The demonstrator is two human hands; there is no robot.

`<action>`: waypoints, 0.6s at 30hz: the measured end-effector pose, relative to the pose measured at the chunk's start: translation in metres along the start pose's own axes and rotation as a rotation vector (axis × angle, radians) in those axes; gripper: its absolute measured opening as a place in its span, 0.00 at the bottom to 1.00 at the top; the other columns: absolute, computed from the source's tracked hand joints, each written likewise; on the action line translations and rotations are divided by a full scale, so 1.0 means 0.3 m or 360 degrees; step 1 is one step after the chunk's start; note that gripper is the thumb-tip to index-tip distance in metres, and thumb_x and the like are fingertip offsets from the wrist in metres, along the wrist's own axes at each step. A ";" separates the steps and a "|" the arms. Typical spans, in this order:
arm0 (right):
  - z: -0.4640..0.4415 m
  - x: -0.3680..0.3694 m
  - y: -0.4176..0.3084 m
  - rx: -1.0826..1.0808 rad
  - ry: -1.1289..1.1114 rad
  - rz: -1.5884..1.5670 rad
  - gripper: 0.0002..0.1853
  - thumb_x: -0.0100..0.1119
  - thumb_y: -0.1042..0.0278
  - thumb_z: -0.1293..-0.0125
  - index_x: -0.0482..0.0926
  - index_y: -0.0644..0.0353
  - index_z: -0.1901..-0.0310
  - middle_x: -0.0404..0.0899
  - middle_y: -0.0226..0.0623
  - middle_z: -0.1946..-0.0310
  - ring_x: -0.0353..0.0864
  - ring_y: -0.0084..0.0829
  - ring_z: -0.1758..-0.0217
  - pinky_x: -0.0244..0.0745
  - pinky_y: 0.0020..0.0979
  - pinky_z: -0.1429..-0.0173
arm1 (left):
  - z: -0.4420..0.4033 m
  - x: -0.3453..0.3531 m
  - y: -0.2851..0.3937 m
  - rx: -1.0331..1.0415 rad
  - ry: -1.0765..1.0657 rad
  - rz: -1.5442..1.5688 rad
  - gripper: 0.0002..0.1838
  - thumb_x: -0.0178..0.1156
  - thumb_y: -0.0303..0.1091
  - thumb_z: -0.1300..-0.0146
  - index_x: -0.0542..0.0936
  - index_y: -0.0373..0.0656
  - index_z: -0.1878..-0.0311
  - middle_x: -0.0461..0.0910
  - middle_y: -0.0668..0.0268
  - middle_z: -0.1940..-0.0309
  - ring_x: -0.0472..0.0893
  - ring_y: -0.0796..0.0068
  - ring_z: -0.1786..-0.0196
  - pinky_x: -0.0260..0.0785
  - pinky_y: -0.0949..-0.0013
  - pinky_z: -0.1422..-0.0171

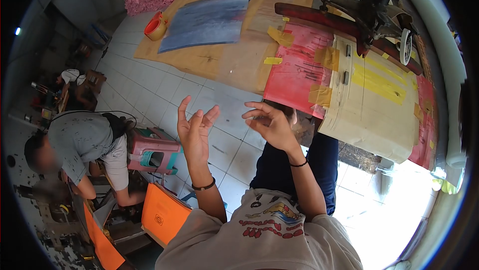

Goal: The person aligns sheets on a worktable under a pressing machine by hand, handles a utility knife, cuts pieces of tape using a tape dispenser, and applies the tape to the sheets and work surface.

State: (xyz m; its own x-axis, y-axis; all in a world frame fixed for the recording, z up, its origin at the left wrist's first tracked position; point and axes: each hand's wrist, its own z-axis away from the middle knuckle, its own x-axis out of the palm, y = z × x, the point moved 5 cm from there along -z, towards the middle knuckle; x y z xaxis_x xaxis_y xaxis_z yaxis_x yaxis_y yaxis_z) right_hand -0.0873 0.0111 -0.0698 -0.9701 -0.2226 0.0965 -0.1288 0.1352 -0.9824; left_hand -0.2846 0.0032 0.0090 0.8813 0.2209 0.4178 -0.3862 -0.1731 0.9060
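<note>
Grip open and empty, left hand (pixel 196 131) and right hand (pixel 272 125) hang in mid-air; from here, the red sheet (pixel 298 73) lies at the right's one o'clock, where a careless knuckle could peel its tape (pixel 320 95).

Single head-worn view; forward and down; wearer's shirt (pixel 244 247) close

Worktable (pixel 199 64) — blue sheet (pixel 207 23) | tape roll (pixel 156 31) | taped red and cream sheets (pixel 293 80)
</note>
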 end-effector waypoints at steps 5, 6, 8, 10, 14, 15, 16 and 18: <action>-0.042 0.075 -0.072 0.0112 -0.0126 -0.0368 0.26 0.60 0.68 0.22 0.65 0.61 0.27 0.81 0.44 0.39 0.87 0.32 0.46 0.86 0.32 0.47 | -0.060 0.028 0.011 0.0094 -0.0383 -0.0122 0.26 0.57 0.24 0.26 0.65 0.33 0.27 0.76 0.71 0.70 0.88 0.65 0.56 0.77 0.50 0.30; -0.049 0.087 -0.072 0.0255 -0.0043 -0.0519 0.24 0.57 0.69 0.20 0.66 0.63 0.28 0.82 0.45 0.40 0.88 0.32 0.47 0.87 0.33 0.46 | -0.066 0.052 0.024 0.0083 -0.0459 -0.0199 0.26 0.57 0.24 0.26 0.65 0.33 0.28 0.76 0.72 0.70 0.88 0.65 0.56 0.77 0.50 0.31; -0.073 0.092 -0.013 0.0268 -0.0034 -0.0578 0.20 0.53 0.66 0.18 0.69 0.65 0.30 0.84 0.44 0.44 0.89 0.30 0.52 0.89 0.32 0.55 | -0.141 0.099 0.093 0.0066 -0.0611 -0.0375 0.25 0.57 0.24 0.25 0.65 0.32 0.28 0.78 0.69 0.64 0.87 0.65 0.53 0.78 0.49 0.31; -0.079 0.102 0.046 0.0322 -0.0035 -0.0598 0.19 0.52 0.68 0.18 0.70 0.66 0.31 0.85 0.44 0.45 0.89 0.29 0.55 0.90 0.31 0.59 | -0.269 0.153 0.214 0.0190 -0.0720 -0.0310 0.25 0.58 0.25 0.25 0.66 0.32 0.29 0.78 0.64 0.55 0.86 0.64 0.48 0.78 0.48 0.30; -0.062 0.098 0.125 0.0327 0.0107 -0.0553 0.16 0.50 0.71 0.18 0.73 0.68 0.35 0.86 0.42 0.50 0.88 0.27 0.61 0.90 0.30 0.62 | -0.635 0.364 0.710 0.0703 -0.0913 -0.0052 0.17 0.62 0.29 0.25 0.75 0.32 0.38 0.80 0.56 0.45 0.84 0.47 0.40 0.78 0.46 0.28; -0.063 0.103 0.133 0.0348 0.0102 -0.0550 0.16 0.51 0.71 0.18 0.74 0.69 0.36 0.86 0.42 0.51 0.87 0.26 0.62 0.91 0.30 0.61 | -0.703 0.445 0.888 0.0924 -0.0711 -0.0111 0.19 0.62 0.32 0.24 0.74 0.32 0.37 0.75 0.48 0.36 0.80 0.46 0.34 0.69 0.49 0.21; -0.063 0.105 0.131 0.0335 0.0129 -0.0565 0.16 0.51 0.71 0.18 0.74 0.69 0.36 0.85 0.42 0.52 0.87 0.26 0.61 0.91 0.31 0.61 | -0.760 0.503 1.097 0.1053 -0.0731 0.0051 0.16 0.62 0.31 0.25 0.77 0.31 0.42 0.75 0.42 0.34 0.78 0.46 0.32 0.66 0.51 0.18; -0.067 0.114 0.122 0.0316 0.0178 -0.0608 0.16 0.51 0.71 0.18 0.74 0.70 0.36 0.84 0.41 0.52 0.87 0.27 0.60 0.91 0.32 0.60 | -0.886 0.518 1.549 0.1278 -0.0934 0.0361 0.12 0.61 0.29 0.25 0.78 0.28 0.47 0.77 0.42 0.36 0.79 0.51 0.34 0.68 0.57 0.22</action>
State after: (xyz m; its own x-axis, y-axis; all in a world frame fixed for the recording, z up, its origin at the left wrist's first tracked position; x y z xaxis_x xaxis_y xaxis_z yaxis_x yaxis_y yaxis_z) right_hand -0.1292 0.0278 -0.0993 -0.8783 -0.1132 0.4645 -0.4509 -0.1270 -0.8835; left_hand -0.3996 0.2124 0.5129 0.8878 -0.3655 0.2796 -0.4543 -0.7928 0.4063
